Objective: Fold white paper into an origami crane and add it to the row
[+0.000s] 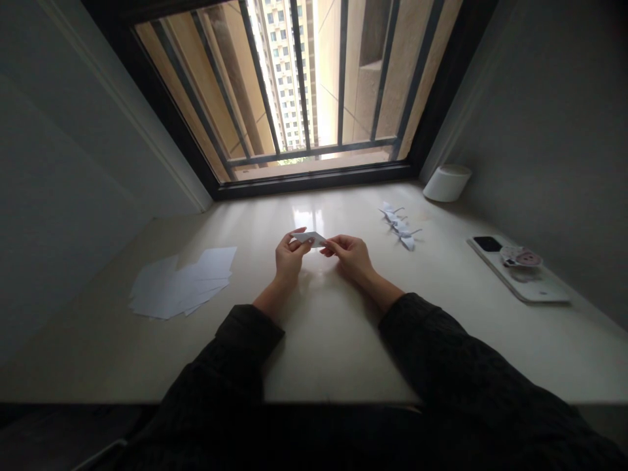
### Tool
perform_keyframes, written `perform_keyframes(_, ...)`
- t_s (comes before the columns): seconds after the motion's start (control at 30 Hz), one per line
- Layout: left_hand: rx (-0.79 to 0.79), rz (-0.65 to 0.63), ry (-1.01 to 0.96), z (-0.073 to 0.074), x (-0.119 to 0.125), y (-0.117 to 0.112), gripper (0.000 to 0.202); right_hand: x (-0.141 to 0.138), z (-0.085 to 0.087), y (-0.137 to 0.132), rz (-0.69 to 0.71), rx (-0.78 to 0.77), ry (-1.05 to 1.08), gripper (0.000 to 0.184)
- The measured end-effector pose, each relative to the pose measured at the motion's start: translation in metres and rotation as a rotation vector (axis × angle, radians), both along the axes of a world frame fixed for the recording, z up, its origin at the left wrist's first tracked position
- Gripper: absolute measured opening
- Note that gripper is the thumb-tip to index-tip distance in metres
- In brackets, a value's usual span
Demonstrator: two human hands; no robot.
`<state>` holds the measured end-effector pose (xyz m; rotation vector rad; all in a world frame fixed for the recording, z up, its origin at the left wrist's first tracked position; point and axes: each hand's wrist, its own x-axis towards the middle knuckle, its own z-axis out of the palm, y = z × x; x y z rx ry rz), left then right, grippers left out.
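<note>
Between my two hands, above the middle of the pale ledge (324,353), is a small folded piece of white paper (310,238), pointed at its ends. My left hand (290,254) pinches its left part, with the thumb on the near side. At the right tip, the thumb and fingers of my right hand (350,254) close on the paper. Its finer creases are too small to make out. Beyond my right hand several folded white paper cranes (400,227) stand in a row.
Loose white paper sheets (184,281) lie spread at the left. On the right is a white phone (520,271) with a round grip on its back. A white cup-like container (447,182) stands in the far right corner. A barred window (314,176) closes off the back.
</note>
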<state>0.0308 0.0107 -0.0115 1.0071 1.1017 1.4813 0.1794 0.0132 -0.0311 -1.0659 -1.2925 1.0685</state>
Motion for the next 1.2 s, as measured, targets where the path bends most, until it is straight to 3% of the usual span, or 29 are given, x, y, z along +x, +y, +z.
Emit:
perform_keyframes(0.33,0.024,0.005,-0.009,-0.006,-0.001,0.001,0.055,0.002,0.006,-0.005,-0.107,0.011,-0.051,0.033)
perform_keyframes(0.47,0.009,0.016,-0.029,-0.005,0.0,0.001,0.056,0.001,0.006,-0.005,-0.077,0.027,-0.043,0.033)
perform_keyframes(0.67,0.029,0.0,-0.028,-0.004,-0.002,0.0,0.059,-0.004,0.006,-0.003,0.061,0.025,0.173,0.039)
perform_keyframes(0.77,0.043,0.015,-0.005,-0.004,-0.002,-0.001,0.06,-0.005,0.006,-0.004,0.091,0.017,0.184,0.035)
perform_keyframes(0.87,0.103,0.013,0.05,-0.002,-0.001,-0.005,0.07,-0.002,0.007,-0.004,-0.011,0.082,0.067,0.029)
perform_keyframes(1.0,0.123,0.009,0.144,0.006,0.003,-0.014,0.087,0.003,0.013,-0.008,-0.22,0.304,-0.088,0.018)
perform_keyframes(1.1,0.139,-0.021,0.19,0.009,0.005,-0.019,0.077,0.005,0.019,-0.011,-0.261,0.373,-0.147,0.017)
perform_keyframes(1.2,0.235,-0.083,0.255,0.009,0.005,-0.017,0.053,0.005,0.021,-0.013,-0.231,0.388,-0.183,0.016)
